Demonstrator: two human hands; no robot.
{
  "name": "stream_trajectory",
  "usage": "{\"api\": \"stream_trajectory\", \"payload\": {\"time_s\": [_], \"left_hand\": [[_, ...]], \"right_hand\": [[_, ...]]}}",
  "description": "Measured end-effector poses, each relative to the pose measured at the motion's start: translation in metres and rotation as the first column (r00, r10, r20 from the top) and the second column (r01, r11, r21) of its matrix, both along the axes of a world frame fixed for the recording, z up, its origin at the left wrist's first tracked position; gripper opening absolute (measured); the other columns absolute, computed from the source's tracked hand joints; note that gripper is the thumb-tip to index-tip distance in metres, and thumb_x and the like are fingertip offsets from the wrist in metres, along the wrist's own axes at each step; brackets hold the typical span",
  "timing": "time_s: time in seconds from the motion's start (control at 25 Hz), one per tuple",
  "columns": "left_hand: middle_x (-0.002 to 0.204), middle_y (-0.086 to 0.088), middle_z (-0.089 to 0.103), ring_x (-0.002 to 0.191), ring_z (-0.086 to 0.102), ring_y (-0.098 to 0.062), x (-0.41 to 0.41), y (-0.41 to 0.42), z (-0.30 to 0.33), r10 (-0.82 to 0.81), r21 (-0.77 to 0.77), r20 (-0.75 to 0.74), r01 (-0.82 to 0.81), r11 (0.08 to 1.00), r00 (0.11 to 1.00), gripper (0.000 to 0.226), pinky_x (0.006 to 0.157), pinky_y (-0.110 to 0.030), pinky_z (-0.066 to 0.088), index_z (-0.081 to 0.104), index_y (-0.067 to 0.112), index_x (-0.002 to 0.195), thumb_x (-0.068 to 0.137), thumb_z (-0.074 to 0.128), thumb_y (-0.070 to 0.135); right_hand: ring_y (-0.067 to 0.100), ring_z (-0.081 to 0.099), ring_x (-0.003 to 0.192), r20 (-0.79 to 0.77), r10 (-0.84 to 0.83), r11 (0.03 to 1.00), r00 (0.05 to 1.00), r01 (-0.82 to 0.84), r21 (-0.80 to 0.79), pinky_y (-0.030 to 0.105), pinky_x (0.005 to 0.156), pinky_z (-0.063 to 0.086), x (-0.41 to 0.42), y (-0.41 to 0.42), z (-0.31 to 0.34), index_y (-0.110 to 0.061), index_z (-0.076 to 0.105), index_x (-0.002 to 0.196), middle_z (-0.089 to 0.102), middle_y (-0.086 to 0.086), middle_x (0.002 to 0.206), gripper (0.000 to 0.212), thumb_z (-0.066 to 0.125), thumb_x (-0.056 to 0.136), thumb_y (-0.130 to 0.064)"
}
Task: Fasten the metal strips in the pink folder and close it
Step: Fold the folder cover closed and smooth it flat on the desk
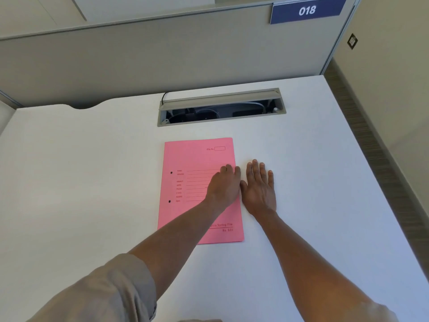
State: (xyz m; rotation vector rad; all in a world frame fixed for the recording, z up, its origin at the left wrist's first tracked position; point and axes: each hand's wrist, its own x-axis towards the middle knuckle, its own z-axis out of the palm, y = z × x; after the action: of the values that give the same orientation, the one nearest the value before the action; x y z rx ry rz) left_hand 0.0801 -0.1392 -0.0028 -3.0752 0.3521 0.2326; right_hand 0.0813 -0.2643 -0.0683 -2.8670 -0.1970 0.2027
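Pink folder [192,163] lies shut at frame centre on the white desk [92,182]. Left hand [224,189] rests flat on the cover, fingers loosely curled and holding nothing; right hand [260,189] lies spread and empty just beside it. Best to press along the cover's right edge so it stays flat.

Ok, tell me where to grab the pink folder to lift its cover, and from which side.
Take the pink folder by its long right edge, coming from the right. It lies flat and closed, and the two punched holes near its left edge suggest the spine is there, so the right edge should be free. The left hand rests near that edge; the right hand lies flat on the desk beside it.
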Motion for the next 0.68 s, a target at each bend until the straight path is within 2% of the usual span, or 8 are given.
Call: {"api": "stream_trajectory", "payload": {"time_s": [0.12,0.2,0.28,0.36,0.52,0.68], "left_hand": [[0.136,-0.011,0.049,0.117,0.055,-0.028,-0.013,0.013,-0.010,0.030,-0.085,0.028,-0.027,0.996,0.999,0.042,0.092,-0.038,0.052,0.044,0.007,0.138,0.099,0.047,0.022],[0.149,-0.011,0.039,0.131,0.045,-0.029,-0.023,0.029,-0.013,0.055,-0.109,0.037,-0.051,0.993,0.998,0.051,0.107,-0.040,0.044,0.038,0.007,0.145,0.099,0.047,0.029],[0.158,-0.010,0.027,0.142,0.032,-0.031,-0.032,0.046,-0.017,0.094,-0.109,0.023,-0.091,0.990,0.995,0.060,0.116,-0.045,0.034,0.030,0.007,0.150,0.100,0.045,0.036],[0.161,-0.010,0.022,0.145,0.027,-0.032,-0.042,0.063,-0.019,0.140,-0.115,0.009,-0.138,0.984,0.990,0.063,0.118,-0.048,0.029,0.028,0.008,0.152,0.100,0.043,0.040],[0.154,-0.011,0.029,0.136,0.038,-0.032,-0.054,0.099,-0.014,0.245,-0.078,0.047,-0.241,0.967,0.968,0.061,0.111,-0.046,0.037,0.035,0.011,0.147,0.097,0.045,0.044],[0.154,-0.013,0.027,0.137,0.033,-0.034,-0.059,0.122,-0.014,0.352,-0.039,0.023,-0.351,0.935,0.936,0.063,0.109,-0.050,0.035,0.033,0.015,0.147,0.095,0.044,0.049]], "right_hand": [[0.025,-0.004,0.156,-0.025,-0.003,1.000,1.000,0.003,-0.007,0.047,0.126,-0.001,0.000,-0.001,0.003,-0.012,0.005,0.159,0.000,0.006,0.169,0.064,0.022,0.104,-0.040],[0.025,-0.005,0.156,-0.056,-0.010,1.000,0.998,0.010,0.012,0.046,0.126,-0.004,0.002,0.002,0.008,-0.012,0.004,0.159,-0.001,0.006,0.169,0.067,0.022,0.104,-0.047],[0.025,-0.007,0.156,-0.089,-0.024,0.999,0.996,0.027,0.041,0.046,0.125,-0.006,0.003,0.004,0.011,-0.012,0.005,0.159,-0.002,0.006,0.169,0.072,0.022,0.102,-0.053],[0.025,-0.007,0.155,-0.104,-0.035,0.997,0.994,0.042,0.064,0.047,0.125,-0.006,0.003,0.005,0.012,-0.012,0.006,0.159,-0.002,0.006,0.169,0.074,0.022,0.101,-0.056],[0.028,-0.004,0.155,-0.111,-0.008,0.998,0.994,0.016,0.063,0.049,0.126,-0.001,0.000,0.017,0.018,-0.013,0.009,0.158,0.001,0.008,0.169,0.075,0.023,0.100,-0.058],[0.030,-0.001,0.155,-0.113,0.010,0.997,0.994,-0.002,0.071,0.049,0.125,0.001,-0.010,0.033,0.023,-0.014,0.010,0.158,0.005,0.009,0.168,0.073,0.027,0.101,-0.056]]}}
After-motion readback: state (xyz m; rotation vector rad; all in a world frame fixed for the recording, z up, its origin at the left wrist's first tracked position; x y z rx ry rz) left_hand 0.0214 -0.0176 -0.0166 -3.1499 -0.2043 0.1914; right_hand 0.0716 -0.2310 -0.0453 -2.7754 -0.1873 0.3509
